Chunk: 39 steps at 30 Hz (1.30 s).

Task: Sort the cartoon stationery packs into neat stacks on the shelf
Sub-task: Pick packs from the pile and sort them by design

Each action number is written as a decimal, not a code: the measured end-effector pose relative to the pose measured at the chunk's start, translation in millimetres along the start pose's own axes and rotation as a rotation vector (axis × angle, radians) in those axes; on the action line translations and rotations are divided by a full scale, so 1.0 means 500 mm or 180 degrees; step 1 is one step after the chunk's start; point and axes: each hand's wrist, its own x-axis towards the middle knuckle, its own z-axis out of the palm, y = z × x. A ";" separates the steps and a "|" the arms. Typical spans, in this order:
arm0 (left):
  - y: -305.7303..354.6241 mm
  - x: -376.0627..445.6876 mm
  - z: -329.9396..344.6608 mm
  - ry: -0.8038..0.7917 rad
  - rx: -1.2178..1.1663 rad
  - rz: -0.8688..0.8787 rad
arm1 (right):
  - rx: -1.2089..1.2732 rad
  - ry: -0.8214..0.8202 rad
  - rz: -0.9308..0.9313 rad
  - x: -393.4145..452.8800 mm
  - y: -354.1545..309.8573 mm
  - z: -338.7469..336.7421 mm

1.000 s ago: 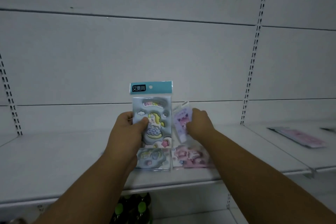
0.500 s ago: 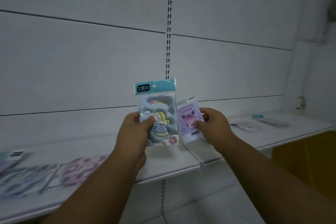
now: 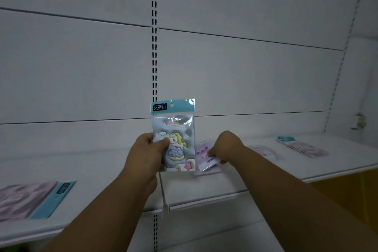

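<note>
Fingers (image 3: pixel 212 152) half-hide the blurred purple pack (image 3: pixel 205 154) on the shelf (image 3: pixel 266 176).

Unicorn pack (image 3: pixel 173 141) in left hand (image 3: pixel 146 154)

A shop: slotted-upright retail shelf (image 3: pixel 204 190) with hang-tab packs (image 3: pixel 173 135).

Bare shelf (image 3: pixel 235 182) lies open along its front edge; pink packs (image 3: pixel 302 148) crowd the right back edge, another pack (image 3: pixel 30 198) its left front edge
</note>
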 end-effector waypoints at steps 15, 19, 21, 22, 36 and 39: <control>-0.009 0.067 0.280 -0.0823 0.0098 -0.0123 | 0.1538 0.0490 -0.0803 0.001 0.098 -0.236; -0.033 0.060 0.411 -0.1295 0.0259 -0.0166 | 0.1637 0.0685 -0.0469 0.033 0.213 -0.324; -0.052 0.048 0.486 -0.1529 0.0330 -0.0272 | 0.1531 0.0649 -0.0242 0.061 0.282 -0.366; -0.061 0.043 0.526 -0.1583 0.0375 -0.0302 | 0.1461 0.0637 -0.0156 0.077 0.316 -0.386; -0.196 0.104 0.964 -0.1135 0.2348 0.0122 | 0.0751 -0.0068 0.0346 0.394 0.666 -0.506; -0.213 0.117 0.983 -0.1117 0.2865 0.0256 | 0.0321 -0.0174 0.0224 0.423 0.683 -0.484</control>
